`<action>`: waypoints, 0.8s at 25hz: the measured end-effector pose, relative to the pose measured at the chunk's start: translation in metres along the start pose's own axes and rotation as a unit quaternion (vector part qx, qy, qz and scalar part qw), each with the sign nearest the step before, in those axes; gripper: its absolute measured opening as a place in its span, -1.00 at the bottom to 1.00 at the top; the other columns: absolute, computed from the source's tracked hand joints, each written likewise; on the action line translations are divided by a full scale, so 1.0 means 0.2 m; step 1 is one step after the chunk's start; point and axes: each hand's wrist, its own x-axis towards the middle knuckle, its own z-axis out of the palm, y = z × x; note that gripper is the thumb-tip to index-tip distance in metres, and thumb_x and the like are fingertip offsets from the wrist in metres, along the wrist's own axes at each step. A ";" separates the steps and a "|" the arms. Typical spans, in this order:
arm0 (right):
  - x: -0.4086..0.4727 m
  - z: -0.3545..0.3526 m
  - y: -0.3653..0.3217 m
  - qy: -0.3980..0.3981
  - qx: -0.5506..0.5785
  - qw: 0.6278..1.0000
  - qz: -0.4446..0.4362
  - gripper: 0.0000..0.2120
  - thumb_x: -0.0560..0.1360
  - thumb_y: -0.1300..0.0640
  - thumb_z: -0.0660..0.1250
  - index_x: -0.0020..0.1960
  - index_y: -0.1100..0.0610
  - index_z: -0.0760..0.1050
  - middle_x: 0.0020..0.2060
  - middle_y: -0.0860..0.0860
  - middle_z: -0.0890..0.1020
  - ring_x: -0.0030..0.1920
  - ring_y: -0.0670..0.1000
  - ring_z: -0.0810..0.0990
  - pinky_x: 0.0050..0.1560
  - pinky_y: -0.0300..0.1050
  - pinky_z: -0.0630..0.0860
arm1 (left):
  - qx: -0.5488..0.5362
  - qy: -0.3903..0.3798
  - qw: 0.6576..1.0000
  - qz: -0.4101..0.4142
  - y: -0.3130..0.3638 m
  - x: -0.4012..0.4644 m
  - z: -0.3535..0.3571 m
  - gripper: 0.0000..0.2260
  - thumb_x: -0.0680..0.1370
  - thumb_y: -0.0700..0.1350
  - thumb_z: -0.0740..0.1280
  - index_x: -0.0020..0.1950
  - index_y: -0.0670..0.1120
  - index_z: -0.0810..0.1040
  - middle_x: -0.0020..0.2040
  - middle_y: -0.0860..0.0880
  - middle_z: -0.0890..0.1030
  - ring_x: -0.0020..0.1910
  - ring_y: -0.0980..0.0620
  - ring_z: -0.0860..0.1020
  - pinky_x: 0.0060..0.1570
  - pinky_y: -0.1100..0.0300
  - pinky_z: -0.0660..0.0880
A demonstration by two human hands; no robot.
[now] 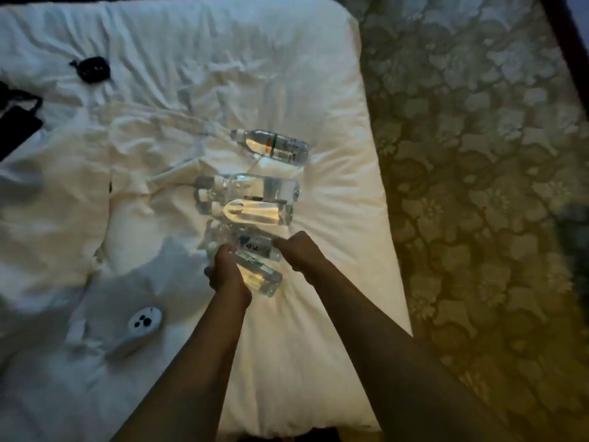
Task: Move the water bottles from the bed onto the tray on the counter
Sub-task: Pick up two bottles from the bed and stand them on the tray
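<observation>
Labels on the water bottles [274, 145] are too blurred to read.

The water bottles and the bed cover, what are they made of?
The water bottles look like clear, shiny plastic: you see the white sheet through them, light glints off them, and they have small caps. It could be glass, but the thin ribbed look suggests plastic. The bed cover looks like soft, matte white cloth, as it wrinkles and dents under the bottles.

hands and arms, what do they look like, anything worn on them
Both hands, left and right, are bare: no gloves, and no rings or watch that I can make out in the dim light. Both forearms are bare too, with no sleeves in view.
</observation>
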 end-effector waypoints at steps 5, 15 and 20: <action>0.14 0.10 0.07 0.035 0.025 0.999 0.033 -0.34 0.40 -0.09 0.42 0.34 0.17 0.26 0.23 0.14 0.49 0.21 0.16 0.53 0.18 0.17 0.57 | 0.004 0.060 0.998 -0.020 -0.04 0.17 0.09 -0.28 0.38 0.09 0.50 0.45 -0.10 0.30 0.27 -0.18 0.52 0.15 -0.17 0.59 -0.04 0.01 0.58; 0.30 0.19 0.11 0.021 -0.122 0.990 -0.063 -0.13 0.15 -0.33 0.51 0.32 0.10 0.42 0.20 0.05 0.55 0.18 0.07 0.54 0.17 0.04 0.56 | 0.152 0.046 0.983 0.090 -0.09 0.36 0.02 -0.45 0.40 0.13 0.47 0.31 -0.10 0.50 0.16 -0.14 0.63 0.12 -0.18 0.61 0.15 -0.14 0.58; 0.18 0.16 0.07 -0.064 -0.024 0.996 -0.050 -0.41 0.35 0.00 0.55 0.31 0.15 0.50 0.20 0.07 0.62 0.16 0.06 0.60 0.16 -0.02 0.58 | 0.196 0.040 0.964 0.175 -0.09 0.26 -0.05 -0.60 0.56 -0.07 0.37 0.36 -0.16 0.46 0.21 -0.21 0.59 0.18 -0.21 0.57 0.15 -0.09 0.55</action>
